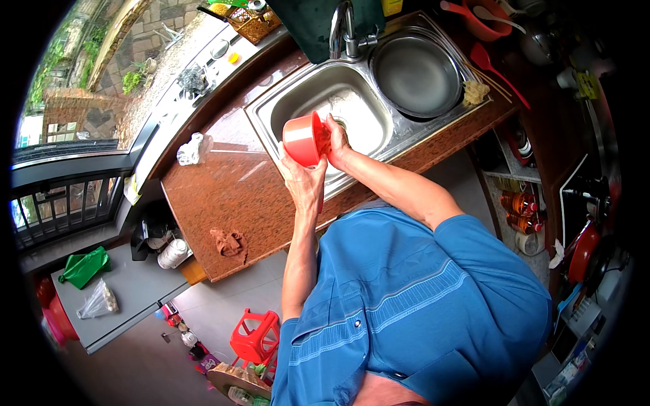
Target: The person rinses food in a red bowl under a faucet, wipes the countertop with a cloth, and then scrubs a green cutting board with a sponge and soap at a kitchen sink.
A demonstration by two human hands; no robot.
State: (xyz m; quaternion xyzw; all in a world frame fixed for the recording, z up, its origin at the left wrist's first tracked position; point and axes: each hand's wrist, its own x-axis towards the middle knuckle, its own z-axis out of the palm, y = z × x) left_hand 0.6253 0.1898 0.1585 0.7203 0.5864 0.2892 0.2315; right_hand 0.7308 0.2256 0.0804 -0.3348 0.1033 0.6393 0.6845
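Observation:
Over the left basin of a steel double sink point(256, 112) I see a red plastic container point(300, 134), tilted on its side with its mouth towards the right. My left hand point(303, 177) grips its outside from below. My right hand point(338, 139) is at the mouth, fingers partly inside; whether they hold anything there is hidden. Behind the basin stands a chrome faucet point(336, 30); no stream of water can be made out. A large round metal pan point(416, 76) lies over the right basin, and a tan scrubbing pad point(476, 93) rests on the sink's corner beside it.
On the granite counter point(203, 193) lie a brown cloth point(231, 244) and a crumpled clear plastic bag point(193, 148). Chopsticks point(487, 81), a red spatula point(490, 66) and a red ladle-like vessel point(482, 25) are at the right. A red stool point(254, 337) stands on the floor.

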